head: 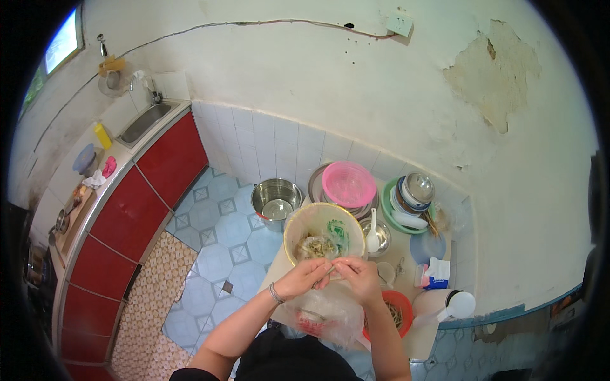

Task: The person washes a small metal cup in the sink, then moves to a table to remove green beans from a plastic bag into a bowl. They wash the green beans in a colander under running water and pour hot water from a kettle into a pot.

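Observation:
My left hand point(307, 278) and my right hand point(355, 276) meet over the near rim of a pale bucket with a yellow rim point(291, 224). Both hold one thin greenish stem, perhaps a bean pod point(330, 270), between their fingertips. Inside the bucket, a plastic bag with green print point(338, 233) lies beside greenish-brown scraps point(314, 247). Below my hands, a clear plastic bag with red print point(312, 324) rests at the table's near edge. Partly behind my right forearm, a red bowl point(406, 309) contains several thin green pieces point(394, 314).
A pink plastic basket point(349, 183), a steel bowl with a white spoon point(373, 238), a green basin of stacked bowls point(388, 209), a tissue pack point(436, 278) and a white jug point(429, 305) stand around. A steel bucket point(276, 202) is on the floor. A red-fronted counter point(162, 152) runs along the left.

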`<state>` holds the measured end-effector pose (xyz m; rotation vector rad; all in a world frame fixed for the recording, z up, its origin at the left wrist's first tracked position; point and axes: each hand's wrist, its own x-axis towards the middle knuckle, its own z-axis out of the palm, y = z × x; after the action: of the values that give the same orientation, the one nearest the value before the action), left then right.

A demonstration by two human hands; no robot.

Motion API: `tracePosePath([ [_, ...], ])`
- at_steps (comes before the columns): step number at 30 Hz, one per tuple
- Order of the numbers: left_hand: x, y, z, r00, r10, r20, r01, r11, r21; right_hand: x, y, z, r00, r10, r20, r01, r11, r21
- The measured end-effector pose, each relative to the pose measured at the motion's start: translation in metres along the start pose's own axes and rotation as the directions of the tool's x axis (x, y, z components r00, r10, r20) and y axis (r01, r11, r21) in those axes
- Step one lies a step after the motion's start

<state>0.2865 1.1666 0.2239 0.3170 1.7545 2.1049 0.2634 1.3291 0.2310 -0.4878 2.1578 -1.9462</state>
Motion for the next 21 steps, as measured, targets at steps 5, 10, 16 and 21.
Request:
tracePosePath([
  [5, 0.009, -0.024, -0.002, 0.986, -0.145, -0.084, 0.115, 0.95, -0.292, 0.008, 0.013, 0.021, 0.935, -0.303, -0.181, 0.226, 0.908, -0.353],
  [10, 0.003, -0.025, -0.023, 0.893, -0.294, -0.339, 0.046, 0.811, -0.583, 0.031, 0.005, 0.026, 0.787, -0.493, -0.37, 0.34, 0.848, -0.406],
  [16, -0.011, -0.035, -0.027, 0.876, -0.343, -0.339, 0.065, 0.781, -0.621, 0.054, 0.096, -0.005, 0.869, -0.494, 0.023, 0.266, 0.427, -0.864],
  [21, -0.014, -0.088, 0.016, 0.878, -0.473, -0.079, 0.307, 0.682, -0.664, 0.007, 0.056, -0.045, 0.902, -0.088, -0.424, 0.006, 0.982, -0.191],
])
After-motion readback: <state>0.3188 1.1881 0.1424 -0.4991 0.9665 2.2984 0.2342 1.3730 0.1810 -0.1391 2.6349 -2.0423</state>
